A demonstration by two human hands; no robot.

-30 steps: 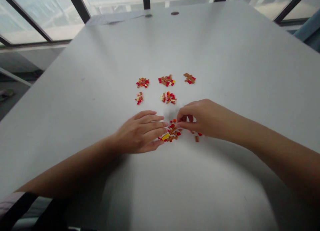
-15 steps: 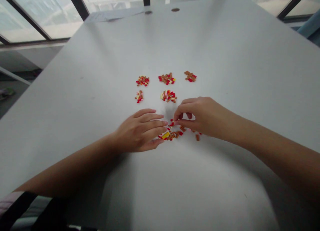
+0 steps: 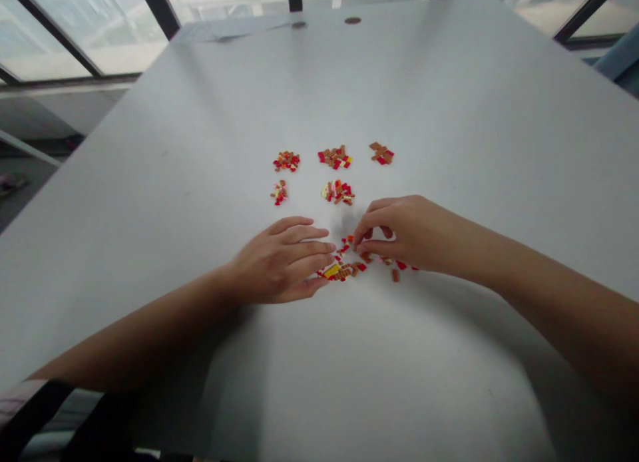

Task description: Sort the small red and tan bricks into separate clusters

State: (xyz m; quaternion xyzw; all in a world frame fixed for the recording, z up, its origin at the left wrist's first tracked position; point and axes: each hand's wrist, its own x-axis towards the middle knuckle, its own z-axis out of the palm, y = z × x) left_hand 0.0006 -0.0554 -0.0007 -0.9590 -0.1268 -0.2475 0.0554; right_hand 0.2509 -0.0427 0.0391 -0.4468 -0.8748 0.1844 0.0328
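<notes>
Small toy building bricks in red, brown, orange and yellow lie in a loose pile point(image 3: 344, 271) on the white table. My left hand point(image 3: 282, 261) rests palm down at the pile's left side, fingers stretched out and a little apart, partly covering some pieces. Beside its fingertips lies a yellow brick point(image 3: 331, 271). Over the right part of the pile, my right hand point(image 3: 392, 228) has thumb and forefinger brought together low among the pieces; whatever is between the tips is too small to make out. A single brown brick point(image 3: 395, 275) lies just below this hand.
Beyond my hands are sorted heaps of bricks: a far-left heap point(image 3: 286, 161), a far-middle heap point(image 3: 335, 157), a far-right heap point(image 3: 382, 153), a near-left heap point(image 3: 280, 192) and a near-middle heap point(image 3: 338, 192). Paper point(image 3: 214, 30) lies at the table's far edge, before windows.
My right hand has shifted slightly to the right along the pile, uncovering an orange piece and red ones near its fingertips. My left hand stays in place.
</notes>
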